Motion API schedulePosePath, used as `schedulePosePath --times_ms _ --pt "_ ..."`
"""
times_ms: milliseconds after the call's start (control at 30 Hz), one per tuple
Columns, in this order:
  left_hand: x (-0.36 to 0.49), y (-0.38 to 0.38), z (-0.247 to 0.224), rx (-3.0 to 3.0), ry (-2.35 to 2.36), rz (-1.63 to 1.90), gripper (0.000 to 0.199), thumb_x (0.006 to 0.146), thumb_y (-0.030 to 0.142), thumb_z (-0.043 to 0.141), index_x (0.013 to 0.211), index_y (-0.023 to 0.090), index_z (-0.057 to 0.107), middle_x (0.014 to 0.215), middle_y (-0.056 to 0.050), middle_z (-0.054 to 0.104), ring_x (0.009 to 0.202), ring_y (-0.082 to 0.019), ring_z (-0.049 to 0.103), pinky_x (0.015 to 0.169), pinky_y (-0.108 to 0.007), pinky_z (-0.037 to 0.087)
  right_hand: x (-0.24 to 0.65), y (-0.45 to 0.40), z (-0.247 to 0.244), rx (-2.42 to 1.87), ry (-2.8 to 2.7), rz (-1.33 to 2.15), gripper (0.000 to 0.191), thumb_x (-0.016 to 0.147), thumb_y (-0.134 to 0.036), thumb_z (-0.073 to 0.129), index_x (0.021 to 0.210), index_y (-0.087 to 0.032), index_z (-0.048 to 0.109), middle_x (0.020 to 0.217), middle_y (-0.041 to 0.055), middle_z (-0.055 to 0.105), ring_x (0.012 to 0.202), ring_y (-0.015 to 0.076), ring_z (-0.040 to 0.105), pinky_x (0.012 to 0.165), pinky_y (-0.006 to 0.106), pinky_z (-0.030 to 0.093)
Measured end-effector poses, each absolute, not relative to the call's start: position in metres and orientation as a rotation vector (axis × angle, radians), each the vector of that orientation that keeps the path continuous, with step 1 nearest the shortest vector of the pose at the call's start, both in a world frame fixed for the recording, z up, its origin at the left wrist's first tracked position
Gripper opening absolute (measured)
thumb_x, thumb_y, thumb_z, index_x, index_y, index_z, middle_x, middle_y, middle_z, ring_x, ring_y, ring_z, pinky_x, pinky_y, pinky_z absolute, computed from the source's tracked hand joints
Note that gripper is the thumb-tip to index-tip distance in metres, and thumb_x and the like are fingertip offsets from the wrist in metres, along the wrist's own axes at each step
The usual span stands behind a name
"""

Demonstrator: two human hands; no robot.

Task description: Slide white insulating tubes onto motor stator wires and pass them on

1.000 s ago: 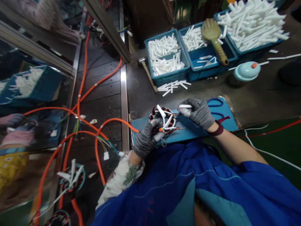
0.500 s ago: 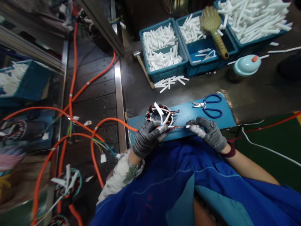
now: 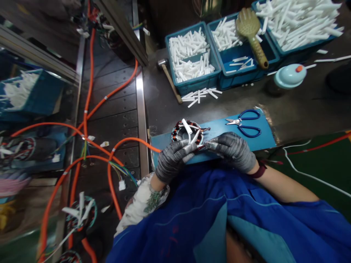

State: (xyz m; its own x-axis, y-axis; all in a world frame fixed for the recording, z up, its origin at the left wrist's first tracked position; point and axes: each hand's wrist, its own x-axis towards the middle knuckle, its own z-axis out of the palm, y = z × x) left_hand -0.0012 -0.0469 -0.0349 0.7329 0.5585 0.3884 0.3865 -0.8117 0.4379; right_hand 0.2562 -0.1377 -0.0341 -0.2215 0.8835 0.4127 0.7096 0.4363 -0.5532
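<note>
A motor stator (image 3: 174, 136) with copper windings, orange-red lacing and white sleeves lies on a blue board (image 3: 216, 132). My left hand (image 3: 173, 160), in a grey knitted glove, pinches a wire lead at the stator's near right side. From the right, my gloved right hand (image 3: 233, 150) is closed on a small white sleeve at that lead, its fingertips close to the left ones. The fingers mostly hide this sleeve. A second twisted copper lead (image 3: 205, 129) sticks out free to the right. Blue-handled scissors (image 3: 242, 122) lie beyond my right hand.
Blue bins (image 3: 196, 81) of cut white tubes stand at the back, with a scoop (image 3: 251, 34) across one. Loose tubes (image 3: 200, 95), a hammer (image 3: 171, 82) and a lidded cup (image 3: 290, 76) are nearby. Orange cables (image 3: 90, 73) cross the slatted conveyor (image 3: 120, 120) on the left.
My right hand has moved left along the lead with the white sleeve, from the wire's tip to close beside my left fingers. My left hand stays on the lead.
</note>
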Motion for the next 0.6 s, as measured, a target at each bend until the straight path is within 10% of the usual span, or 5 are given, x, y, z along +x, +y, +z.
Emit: schedulePosePath --times_ms 333,600 --pt "0.007 -0.050 -0.036 2.656 0.697 0.726 0.023 0.102 0.029 0.059 0.114 0.021 0.077 0.118 -0.010 0.077 0.106 -0.022 0.075 0.092 -0.033 0.063 0.231 -0.123 -0.050 -1.366 -1.803 1.122 0.049 0.108 -0.047 0.037 0.098 -0.018 0.075 0.063 0.0003 0.066 0.055 0.0125 0.060 0.062 0.025 0.054" --pt "0.011 -0.050 -0.041 2.675 0.733 0.783 0.021 0.102 0.029 0.060 0.112 0.022 0.078 0.117 -0.009 0.077 0.103 -0.021 0.076 0.089 -0.031 0.064 0.230 -0.128 -0.039 -1.518 -1.749 0.836 0.043 0.103 -0.050 0.049 0.107 -0.016 0.075 0.086 0.0099 0.076 0.075 0.0185 0.070 0.075 0.031 0.056"
